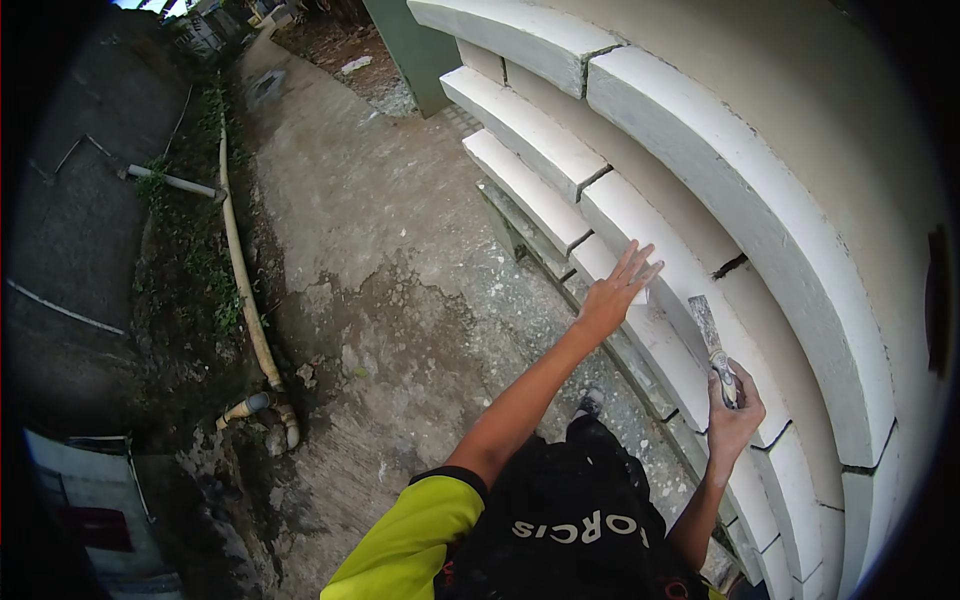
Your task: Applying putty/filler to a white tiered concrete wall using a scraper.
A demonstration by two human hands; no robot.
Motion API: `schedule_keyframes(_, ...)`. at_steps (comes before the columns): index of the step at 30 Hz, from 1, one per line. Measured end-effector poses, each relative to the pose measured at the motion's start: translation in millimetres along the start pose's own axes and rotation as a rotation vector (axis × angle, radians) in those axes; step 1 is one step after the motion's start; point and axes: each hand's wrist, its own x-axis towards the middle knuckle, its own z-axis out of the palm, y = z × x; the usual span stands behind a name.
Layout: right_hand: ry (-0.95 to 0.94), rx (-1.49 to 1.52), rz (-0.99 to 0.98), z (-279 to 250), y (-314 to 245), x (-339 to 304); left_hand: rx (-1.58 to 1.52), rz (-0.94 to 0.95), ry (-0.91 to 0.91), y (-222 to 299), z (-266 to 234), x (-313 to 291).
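My right hand (pixel 737 412) is wrapped round the handle of a putty knife (pixel 706 325), its plaster-smeared blade pointing up and away from me. White stepped moulding blocks (pixel 640 213) run along the wall, and dark gaps separate their ends. Stretched out over one of the lower steps, my left hand (pixel 612 300) has its fingers extended and dusted white. A small white edge (pixel 642 297) shows beside its palm; what it belongs to is mostly hidden by the hand. Both hands are close to the blocks, the left farther forward than the right.
Below on the left lies a stained concrete path (pixel 400 260). A long pipe (pixel 240 260) runs along the weedy strip beside a dark wall (pixel 70 230). At the far end stands a green post (pixel 412 55). My shoe (pixel 591 402) is near the foot of the steps.
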Motion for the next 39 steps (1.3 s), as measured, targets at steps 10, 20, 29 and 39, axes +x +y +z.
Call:
schedule_keyframes(10, 0.036, -0.308, -0.037, -49, 6, -86, 0.028, -0.122, -0.021, 24, -2, -2)
schedule_keyframes(20, -0.109, -0.345, -0.015, -75, 51, -21, 0.131, -0.197, -0.183, 75, -16, 1)
schedule_keyframes(29, -0.245, -0.264, 0.097, -250, 104, -63, -0.066, -0.109, -0.097, 247, 23, -57)
schedule_keyframes(39, -0.359, -0.526, -0.08, -304, 156, -29, -0.086, -0.357, -0.083, 364, 45, -67)
